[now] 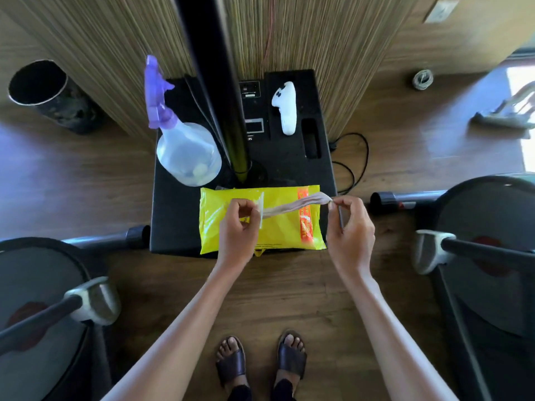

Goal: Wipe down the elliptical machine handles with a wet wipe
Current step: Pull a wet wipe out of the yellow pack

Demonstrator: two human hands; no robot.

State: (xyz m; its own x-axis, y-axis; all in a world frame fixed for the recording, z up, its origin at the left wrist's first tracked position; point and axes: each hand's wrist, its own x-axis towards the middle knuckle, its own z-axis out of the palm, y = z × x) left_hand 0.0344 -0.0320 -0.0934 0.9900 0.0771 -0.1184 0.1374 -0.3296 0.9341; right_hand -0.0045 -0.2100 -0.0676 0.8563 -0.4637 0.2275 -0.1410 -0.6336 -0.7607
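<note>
Nearest: feet in dark slip-on sandals [231,363], well below the flat yellow plastic wipe pack [260,235], which lies on the black base plate [173,227].

Left hand [238,227] is over the pack's left half, fingers curled, pinching the white flap [262,212] at the opening.

Right hand [350,227] is at the pack's right edge, thumb and forefinger pinching the end of a pale twisted wet wipe [298,205]. The wipe runs taut across the pack from opening to pinch, partly out.

Judgement: the wipe is light, limp and damp, and probably tears easily. Grip a bunched end, pull steadily, keep the pack pinned.

The left grey-capped black bar [92,299] and right grey-capped black bar [431,250] flank the pack. They're likely the handles; neither is touched.

Beyond the pack: clear spray bottle with purple trigger [188,157], black pole [223,96], white controller [285,108].
</note>
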